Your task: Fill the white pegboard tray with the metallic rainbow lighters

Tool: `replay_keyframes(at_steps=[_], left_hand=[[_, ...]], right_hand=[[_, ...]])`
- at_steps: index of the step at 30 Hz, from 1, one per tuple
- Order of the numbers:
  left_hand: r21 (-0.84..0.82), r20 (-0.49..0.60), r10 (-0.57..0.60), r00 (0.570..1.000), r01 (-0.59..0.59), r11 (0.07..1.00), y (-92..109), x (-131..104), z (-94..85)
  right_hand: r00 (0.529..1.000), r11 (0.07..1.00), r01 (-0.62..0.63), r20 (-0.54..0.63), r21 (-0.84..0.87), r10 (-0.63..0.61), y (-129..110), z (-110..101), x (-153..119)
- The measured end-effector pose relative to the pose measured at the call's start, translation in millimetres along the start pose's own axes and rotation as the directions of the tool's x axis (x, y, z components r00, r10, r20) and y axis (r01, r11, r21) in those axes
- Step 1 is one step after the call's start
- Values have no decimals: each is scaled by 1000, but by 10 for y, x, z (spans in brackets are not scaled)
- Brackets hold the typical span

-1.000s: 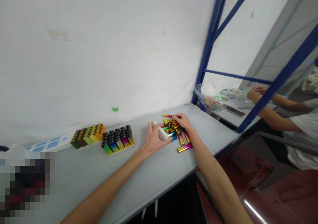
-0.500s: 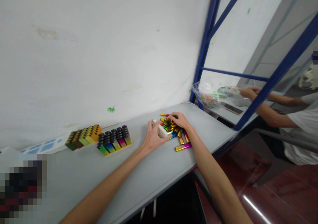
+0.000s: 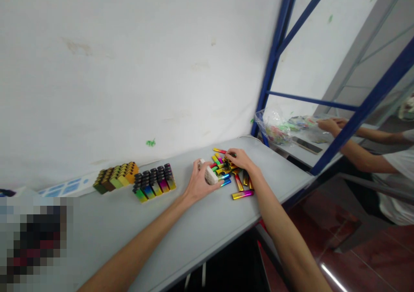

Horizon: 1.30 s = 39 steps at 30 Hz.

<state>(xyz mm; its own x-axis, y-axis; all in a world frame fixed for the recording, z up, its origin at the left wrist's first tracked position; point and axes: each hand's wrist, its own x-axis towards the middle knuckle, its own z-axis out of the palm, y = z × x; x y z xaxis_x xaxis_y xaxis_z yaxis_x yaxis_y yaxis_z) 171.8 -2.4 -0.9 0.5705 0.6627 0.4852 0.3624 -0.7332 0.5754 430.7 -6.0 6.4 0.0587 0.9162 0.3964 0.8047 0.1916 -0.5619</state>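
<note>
My left hand point(image 3: 198, 182) is closed around a small white plastic rack point(image 3: 210, 174), holding it tilted on edge at the left side of a loose pile. That pile point(image 3: 223, 170) is made of shiny slim cases, gold with red, purple, blue and green ends. Over its far right part is my right hand point(image 3: 241, 158), fingers curled down among the cases; what they grip is hidden. Left of my left hand stands a block of black-topped lighters point(image 3: 155, 182) with gradient-coloured bodies, set in rows.
A second block of yellow, brown and green pieces point(image 3: 116, 176) stands beside the lighters. A blue metal frame point(image 3: 271, 67) rises at the table's right end. Beyond it are a clear plastic bag point(image 3: 274, 126), a dark flat phone-like object point(image 3: 306, 145) and another person's hands point(image 3: 331, 126).
The view has shifted slightly, moving everything a little right. My right hand has shifted within the pile, and some cases lie differently. The left hand still holds the white rack.
</note>
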Motion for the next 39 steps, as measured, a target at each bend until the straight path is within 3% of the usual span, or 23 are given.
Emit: replay_keyframes(at_steps=[6, 11, 16, 19, 25, 34, 39], left_hand=[[-17, 3, -20, 1000, 20, 1000, -13, -7, 20], [-63, 79, -35, 996, 40, 997, -70, -14, 61], [-76, 117, 17, 993, -8, 997, -112, -28, 79], [-63, 118, 56, 991, -49, 997, -93, -20, 41], [6, 139, 28, 990, -29, 1000, -44, -73, -90], [153, 60, -94, 994, 84, 985, -88, -523, -353], [137, 44, -110, 993, 103, 985, -81, -599, -374]], right_hand=[[999, 992, 20, 39, -122, -15, -114, -5, 15], [995, 956, 97, -7, -277, -103, -454, 244, -158], [947, 905, 283, 240, -317, -212, -702, 486, -414], [922, 897, 314, 326, -311, -210, -669, 476, -439], [950, 904, 264, 253, -337, -183, -527, 460, -415], [939, 881, 313, 253, -355, -232, -362, 552, -393], [939, 895, 299, 271, -332, -213, -324, 514, -370]])
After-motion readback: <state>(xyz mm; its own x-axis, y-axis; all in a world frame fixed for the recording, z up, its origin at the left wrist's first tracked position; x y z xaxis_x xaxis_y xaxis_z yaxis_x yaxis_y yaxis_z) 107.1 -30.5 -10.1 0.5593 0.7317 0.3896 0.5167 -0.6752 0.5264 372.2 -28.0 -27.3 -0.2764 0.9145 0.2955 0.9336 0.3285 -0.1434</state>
